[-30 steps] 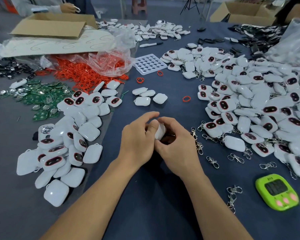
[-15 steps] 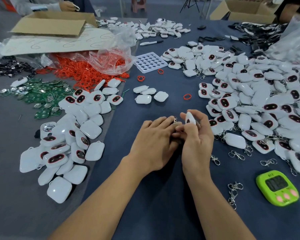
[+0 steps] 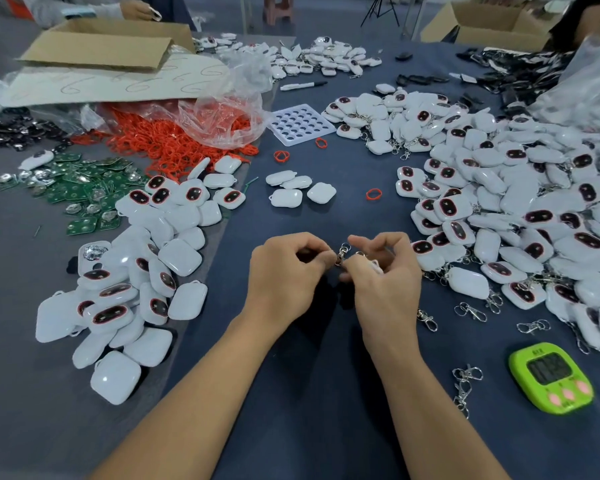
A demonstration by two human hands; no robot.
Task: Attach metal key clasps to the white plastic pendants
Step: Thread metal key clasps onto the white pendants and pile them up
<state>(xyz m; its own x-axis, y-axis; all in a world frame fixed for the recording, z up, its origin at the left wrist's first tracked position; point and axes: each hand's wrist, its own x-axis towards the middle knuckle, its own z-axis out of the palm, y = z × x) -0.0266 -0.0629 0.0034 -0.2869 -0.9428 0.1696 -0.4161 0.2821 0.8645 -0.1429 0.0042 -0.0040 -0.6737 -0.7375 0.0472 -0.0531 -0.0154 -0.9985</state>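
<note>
Landmark: green timer (image 3: 551, 377), nearest us on the table (image 3: 326, 393).

Just left of the timer and just beyond it, loose clasps (image 3: 469, 373) lie scattered, some hooked into each other. Risk: we grab one for the next unit and drag a second along with it.

Up and left of the timer, both hands meet above the table. Left hand (image 3: 284, 271) pinches the clasp (image 3: 342, 253) at the fingertips. Right hand (image 3: 383, 282) is curled round the pendant (image 3: 374, 267), which is mostly buried in the palm, with thumb and forefinger up at the clasp's ring. We cannot tell whether the ring is through the pendant's loop.

Our worries here:
- The clasp is held by fingertips only and is a small metal part. A twist could pop it out into the loose ones.
- The pendant is hidden in the palm, so we likely align the loop by feel. A half-seated ring could pass as done and drop off later.

Beyond the timer, the done pile (image 3: 520, 216) starts just beside the right hand. A bad unit tossed there would be hard to find again.

Far left of the timer, the bare pile (image 3: 179, 256) sits well apart, so a mix-up there looks unlikely.
</note>
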